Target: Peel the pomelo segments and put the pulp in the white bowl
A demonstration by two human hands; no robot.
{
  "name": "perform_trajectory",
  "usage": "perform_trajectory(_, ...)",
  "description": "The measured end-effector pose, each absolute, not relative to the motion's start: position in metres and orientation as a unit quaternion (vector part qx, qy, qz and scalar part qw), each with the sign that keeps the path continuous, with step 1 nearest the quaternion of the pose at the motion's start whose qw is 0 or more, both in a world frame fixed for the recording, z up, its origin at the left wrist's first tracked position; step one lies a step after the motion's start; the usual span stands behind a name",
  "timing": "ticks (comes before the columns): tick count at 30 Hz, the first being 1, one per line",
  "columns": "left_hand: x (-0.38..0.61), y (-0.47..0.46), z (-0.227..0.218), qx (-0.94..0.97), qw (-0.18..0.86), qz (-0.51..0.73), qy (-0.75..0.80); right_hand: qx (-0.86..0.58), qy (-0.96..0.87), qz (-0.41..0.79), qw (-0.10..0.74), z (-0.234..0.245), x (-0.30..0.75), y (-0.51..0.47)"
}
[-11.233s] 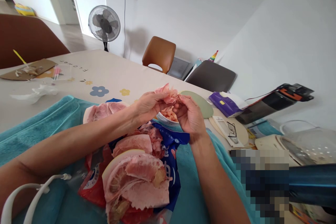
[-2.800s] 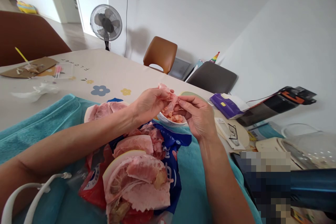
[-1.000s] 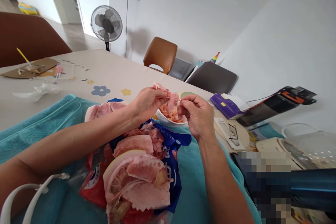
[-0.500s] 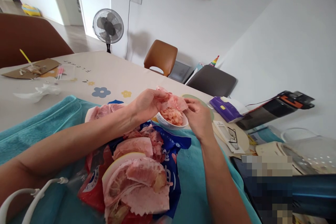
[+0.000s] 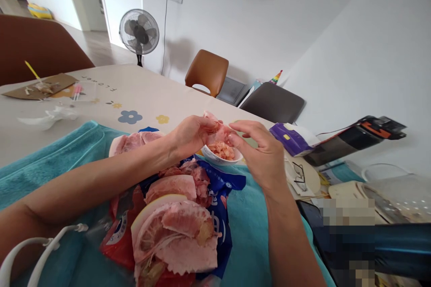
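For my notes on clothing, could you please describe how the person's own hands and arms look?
The left hand and the right hand are bare, without gloves, and no ring, watch or bracelet shows. The left forearm and the right forearm show no sleeve; anything worn higher up is outside the picture.

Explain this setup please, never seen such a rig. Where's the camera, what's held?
There is no machine: these are one person's bare hands. Every picture comes from one camera worn on the head, looking forward and down. The left hand holds a piece of pink fruit above a white bowl of loose flesh. The right hand is at that piece too; whether it grips is unclear. Nearer the camera, fruit chunks lie on a blue bag, with a teal towel beneath.
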State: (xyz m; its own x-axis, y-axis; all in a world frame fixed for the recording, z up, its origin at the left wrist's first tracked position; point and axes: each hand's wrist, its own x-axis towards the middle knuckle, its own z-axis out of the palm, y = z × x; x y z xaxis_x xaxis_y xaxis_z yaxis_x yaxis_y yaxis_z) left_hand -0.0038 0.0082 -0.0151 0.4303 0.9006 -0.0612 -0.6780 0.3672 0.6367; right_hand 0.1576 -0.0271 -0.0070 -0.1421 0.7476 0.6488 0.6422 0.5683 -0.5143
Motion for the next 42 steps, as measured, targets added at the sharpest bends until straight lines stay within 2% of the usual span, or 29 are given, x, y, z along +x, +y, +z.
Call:
perform_trajectory(3, -0.003, 0.006, -0.013, 0.278, 0.797, 0.497, 0.202, -0.464, -0.775, 0.045, 0.426, -0.008, 0.154, -0.029)
perform_trajectory(12, -0.002, 0.002, -0.014, 0.367, 0.774, 0.483, 0.182, -0.461, -0.771, -0.022, 0.439, -0.011, 0.149, -0.031)
perform_trajectory(19, -0.002, -0.001, -0.014, 0.394, 0.76, 0.491, 0.161, -0.472, -0.763, 0.0, 0.442, -0.008, 0.147, -0.033)
perform_trajectory(27, -0.001, -0.001, -0.013, 0.362, 0.768, 0.494, 0.188, -0.502, -0.712, 0.118, 0.478, -0.001, 0.149, -0.037)
perform_trajectory(34, 0.002, -0.001, -0.014, 0.372, 0.744, 0.515, 0.207, -0.494, -0.743, 0.035, 0.451, -0.002, 0.149, -0.036)
perform_trajectory(39, 0.005, -0.005, -0.014, 0.429, 0.677, 0.551, 0.232, -0.505, -0.738, 0.077, 0.442, -0.008, 0.148, -0.034)
perform_trajectory(42, 0.005, -0.007, -0.014, 0.436, 0.662, 0.559, 0.244, -0.503, -0.737, 0.056, 0.447, -0.013, 0.146, -0.031)
